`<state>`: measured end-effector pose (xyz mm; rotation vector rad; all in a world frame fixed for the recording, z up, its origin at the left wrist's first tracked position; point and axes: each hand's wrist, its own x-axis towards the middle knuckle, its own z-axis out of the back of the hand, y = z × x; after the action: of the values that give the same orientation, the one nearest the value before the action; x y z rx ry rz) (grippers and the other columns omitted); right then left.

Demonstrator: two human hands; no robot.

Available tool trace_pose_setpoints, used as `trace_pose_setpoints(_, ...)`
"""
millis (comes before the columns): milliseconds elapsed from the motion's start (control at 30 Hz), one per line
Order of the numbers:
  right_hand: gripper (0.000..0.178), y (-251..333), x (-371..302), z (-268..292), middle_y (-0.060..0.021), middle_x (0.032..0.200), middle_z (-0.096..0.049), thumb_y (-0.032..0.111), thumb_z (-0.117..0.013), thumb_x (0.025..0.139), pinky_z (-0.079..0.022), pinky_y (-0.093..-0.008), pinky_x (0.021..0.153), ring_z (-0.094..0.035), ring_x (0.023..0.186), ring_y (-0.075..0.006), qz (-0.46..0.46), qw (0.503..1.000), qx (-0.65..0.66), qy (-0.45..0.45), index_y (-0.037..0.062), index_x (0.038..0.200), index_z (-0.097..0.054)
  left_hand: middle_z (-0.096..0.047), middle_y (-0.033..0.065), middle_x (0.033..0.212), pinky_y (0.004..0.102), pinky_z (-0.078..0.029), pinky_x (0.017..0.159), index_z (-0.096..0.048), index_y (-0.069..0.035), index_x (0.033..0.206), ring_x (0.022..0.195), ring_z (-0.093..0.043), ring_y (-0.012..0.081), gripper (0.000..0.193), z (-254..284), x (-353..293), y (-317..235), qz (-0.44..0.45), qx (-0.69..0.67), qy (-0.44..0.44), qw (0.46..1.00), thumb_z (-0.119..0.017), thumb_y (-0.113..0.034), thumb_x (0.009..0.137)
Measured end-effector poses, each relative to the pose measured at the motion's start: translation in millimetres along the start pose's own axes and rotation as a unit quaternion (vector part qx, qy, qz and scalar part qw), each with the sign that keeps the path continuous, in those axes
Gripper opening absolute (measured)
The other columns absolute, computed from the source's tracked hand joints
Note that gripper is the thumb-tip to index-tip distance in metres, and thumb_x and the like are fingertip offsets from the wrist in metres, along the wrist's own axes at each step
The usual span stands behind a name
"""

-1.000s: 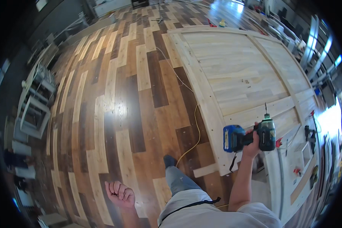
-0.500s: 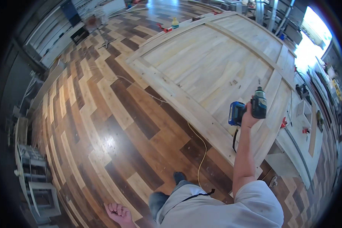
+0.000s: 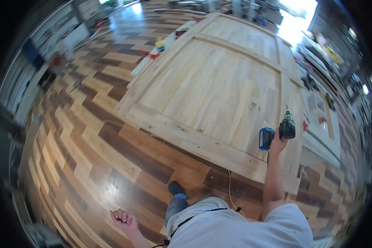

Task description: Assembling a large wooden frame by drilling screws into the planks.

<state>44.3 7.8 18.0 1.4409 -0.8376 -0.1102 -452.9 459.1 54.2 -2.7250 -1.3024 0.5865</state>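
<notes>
My right hand (image 3: 278,144) is closed round the grip of a cordless impact driver (image 3: 287,126), dark-bodied with a blue battery (image 3: 266,138). The driver's nose and thin bit point away from me, over the right part of a large pale wooden panel (image 3: 219,82). Flat battens frame the panel and cross it. At lower left, my left hand (image 3: 124,220) hangs over the floor, palm up, its fingers curled over small dark bits too tiny to name.
Patterned plank floor (image 3: 153,153) lies around the panel. A yellow cord (image 3: 231,190) runs from under its near edge. A bottle (image 3: 159,44) stands by its far left edge. To the right are a white board (image 3: 314,153) and cluttered materials.
My view has swung to the right, and the panel now sits farther left in it. The driver stays in my right hand; my left hand is still curled.
</notes>
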Motion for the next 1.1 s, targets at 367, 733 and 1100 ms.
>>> trace_pose_setpoints(367,0.047,-63.4,-29.4,-155.0,-0.0201,0.124,-0.048,0.028,-0.061,0.081,-0.032,-0.0392,0.101,-0.042,0.117,-0.0329,0.087,0.893,-0.423,0.13,0.0054,0.121,-0.049,-0.037,-0.0041,0.053,0.0199,-0.018,0.027,-0.039,-0.018,0.061,0.035,-0.034,0.0076,0.036,-157.2,288.1,153.5,0.213,0.357,-0.03,0.909,-0.046,-0.035,0.092)
trace_pose_setpoints(733,0.036,-137.0,42.1,-327.8,-0.0247,0.121,-0.049,0.02,-0.044,0.087,-0.029,-0.0452,0.103,-0.043,0.117,-0.0384,0.108,0.753,-0.604,0.237,-0.0011,0.115,-0.051,-0.043,0.0016,0.049,0.0265,-0.031,0.036,-0.047,-0.01,0.063,0.037,-0.042,0.0129,0.036,-198.8,486.8,387.4,0.169,0.682,0.111,0.703,-0.048,-0.033,0.091)
trace_pose_setpoints(1100,0.018,-141.1,13.1,-488.9,-0.0187,0.108,-0.057,0.003,-0.052,0.08,-0.044,-0.0374,0.089,-0.051,0.107,-0.0346,0.137,0.889,-0.301,0.318,0.0,0.096,-0.061,-0.063,0.0126,0.079,0.043,-0.047,0.06,-0.063,-0.008,0.075,0.071,-0.06,0.0322,0.038,-227.7,547.4,580.1,-0.157,0.837,0.434,0.294,-0.047,-0.041,0.087)
